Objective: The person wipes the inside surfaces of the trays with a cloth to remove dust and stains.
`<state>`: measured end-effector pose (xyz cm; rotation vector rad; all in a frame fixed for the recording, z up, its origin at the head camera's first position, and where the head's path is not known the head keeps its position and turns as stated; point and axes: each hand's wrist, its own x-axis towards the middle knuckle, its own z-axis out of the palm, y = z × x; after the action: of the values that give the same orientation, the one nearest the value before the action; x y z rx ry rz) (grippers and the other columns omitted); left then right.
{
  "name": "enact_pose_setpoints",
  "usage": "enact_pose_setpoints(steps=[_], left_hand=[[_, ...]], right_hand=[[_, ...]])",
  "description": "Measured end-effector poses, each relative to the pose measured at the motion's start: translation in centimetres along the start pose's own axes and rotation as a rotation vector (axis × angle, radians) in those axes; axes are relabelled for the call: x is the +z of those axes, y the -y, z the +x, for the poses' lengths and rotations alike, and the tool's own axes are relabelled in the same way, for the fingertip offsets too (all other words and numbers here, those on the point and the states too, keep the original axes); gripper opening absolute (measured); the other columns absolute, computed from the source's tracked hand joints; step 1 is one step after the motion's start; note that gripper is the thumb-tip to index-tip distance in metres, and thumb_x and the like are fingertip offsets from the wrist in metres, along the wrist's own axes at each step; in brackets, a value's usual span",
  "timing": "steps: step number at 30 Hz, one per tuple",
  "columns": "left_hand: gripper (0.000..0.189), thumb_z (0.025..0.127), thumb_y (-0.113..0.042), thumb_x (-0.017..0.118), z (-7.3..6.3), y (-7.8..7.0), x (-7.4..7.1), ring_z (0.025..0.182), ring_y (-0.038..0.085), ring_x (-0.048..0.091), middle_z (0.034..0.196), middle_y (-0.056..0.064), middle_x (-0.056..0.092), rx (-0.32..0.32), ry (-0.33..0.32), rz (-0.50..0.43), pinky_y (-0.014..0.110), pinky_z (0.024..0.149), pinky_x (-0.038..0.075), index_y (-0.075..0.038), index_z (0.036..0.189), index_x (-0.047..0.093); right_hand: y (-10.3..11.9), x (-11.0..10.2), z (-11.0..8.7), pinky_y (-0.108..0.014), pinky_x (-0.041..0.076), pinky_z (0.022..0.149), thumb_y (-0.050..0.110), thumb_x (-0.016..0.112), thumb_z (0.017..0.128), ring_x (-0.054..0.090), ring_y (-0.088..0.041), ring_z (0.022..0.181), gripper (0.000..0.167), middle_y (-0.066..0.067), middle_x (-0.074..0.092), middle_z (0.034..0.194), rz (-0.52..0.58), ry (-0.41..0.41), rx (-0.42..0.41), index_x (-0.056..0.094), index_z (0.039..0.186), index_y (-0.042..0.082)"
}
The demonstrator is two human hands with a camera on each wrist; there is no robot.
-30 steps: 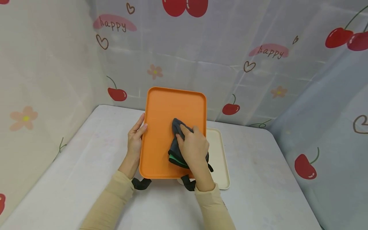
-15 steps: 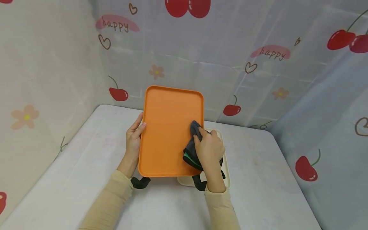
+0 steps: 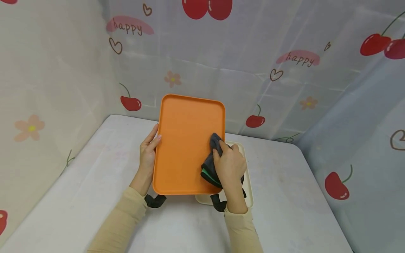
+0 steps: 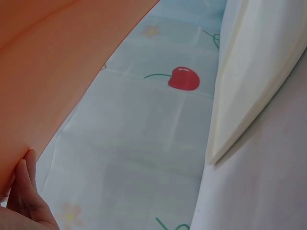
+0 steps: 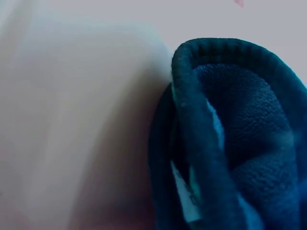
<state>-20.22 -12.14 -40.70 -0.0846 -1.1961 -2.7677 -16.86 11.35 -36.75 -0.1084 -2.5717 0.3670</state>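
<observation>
An orange rectangular tray (image 3: 186,140) with a raised rim is held up, tilted, above the table. My left hand (image 3: 147,156) grips its left edge, thumb on the front face and the other fingers at or behind the edge. In the left wrist view, fingertips (image 4: 29,177) touch the orange surface. My right hand (image 3: 231,163) holds a folded dark grey cloth (image 3: 209,165) with black edging and a strip of green, at the tray's lower right edge. The right wrist view shows the cloth's bound fold (image 5: 259,105) close up; the fingers are out of sight there.
A cream tray (image 3: 248,186) lies on the white table (image 3: 284,196) behind and right of the orange one, partly covered. Black straps (image 3: 155,201) hang near both wrists. Cherry-printed curtains (image 3: 202,52) enclose the table at the back and sides.
My right hand has moved the cloth rightward from the middle of the orange tray to its right edge, then stayed nearly still. The orange tray has shifted only slightly.
</observation>
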Motion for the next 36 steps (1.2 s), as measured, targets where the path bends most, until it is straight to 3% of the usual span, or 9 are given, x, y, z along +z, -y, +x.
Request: enact_pose_setpoints(steps=[3, 10, 16, 22, 30, 36], left_hand=[[0.050, 0.101, -0.010, 0.052, 0.0, 0.0, 0.0, 0.109, 0.006, 0.065, 0.149, -0.005, 0.048, -0.001, 0.000, 0.003, 0.021, 0.090, 0.054, -0.016, 0.149, 0.042], [0.051, 0.100, -0.011, 0.054, -0.1, 0.2, 0.1, 0.108, 0.007, 0.066, 0.140, -0.008, 0.057, -0.002, -0.010, -0.001, 0.021, 0.090, 0.054, -0.016, 0.149, 0.042], [0.049, 0.101, -0.012, 0.053, -0.1, 0.4, 0.2, 0.110, 0.006, 0.065, 0.147, -0.005, 0.051, 0.012, -0.006, 0.017, 0.021, 0.090, 0.054, -0.018, 0.148, 0.044], [0.049, 0.101, -0.011, 0.052, -0.1, 0.9, 0.3, 0.109, 0.006, 0.065, 0.150, -0.003, 0.047, 0.018, -0.002, 0.040, 0.021, 0.088, 0.054, -0.017, 0.149, 0.043], [0.048, 0.101, -0.012, 0.052, -0.1, 1.4, 0.4, 0.110, 0.006, 0.064, 0.150, -0.002, 0.047, 0.028, 0.008, 0.062, 0.021, 0.089, 0.054, -0.016, 0.149, 0.043], [0.048, 0.102, -0.012, 0.050, -0.2, 1.6, 0.5, 0.113, 0.007, 0.063, 0.152, -0.002, 0.044, 0.029, 0.031, 0.055, 0.023, 0.091, 0.054, -0.016, 0.149, 0.042]], right_hand=[[0.1, 0.1, -0.1, -0.042, 0.048, 0.049, 0.034, 0.072, 0.088, 0.059, -0.033, 0.061, 0.035, -0.016, 0.066, 0.088, -0.017, -0.012, -0.008, 0.073, 0.120, 0.019], [0.7, 0.3, -0.5, -0.044, 0.052, 0.050, 0.035, 0.070, 0.089, 0.063, -0.033, 0.064, 0.037, -0.016, 0.066, 0.092, -0.004, 0.002, 0.012, 0.072, 0.120, 0.015], [1.5, 0.4, -1.0, -0.046, 0.054, 0.053, 0.034, 0.072, 0.088, 0.065, -0.034, 0.067, 0.035, -0.017, 0.067, 0.093, -0.008, -0.001, -0.006, 0.073, 0.118, 0.015], [2.7, 1.0, -2.0, -0.044, 0.054, 0.050, 0.035, 0.074, 0.086, 0.064, -0.030, 0.064, 0.034, -0.014, 0.066, 0.089, -0.017, 0.001, -0.086, 0.074, 0.115, 0.017], [4.6, 1.4, -2.8, -0.033, 0.047, 0.041, 0.033, 0.077, 0.084, 0.057, -0.022, 0.053, 0.032, -0.010, 0.063, 0.078, 0.002, -0.076, -0.215, 0.076, 0.111, 0.015], [6.4, 1.5, -3.4, -0.029, 0.043, 0.040, 0.038, 0.077, 0.083, 0.055, -0.019, 0.053, 0.034, -0.007, 0.063, 0.078, -0.031, -0.066, -0.280, 0.076, 0.112, 0.020]])
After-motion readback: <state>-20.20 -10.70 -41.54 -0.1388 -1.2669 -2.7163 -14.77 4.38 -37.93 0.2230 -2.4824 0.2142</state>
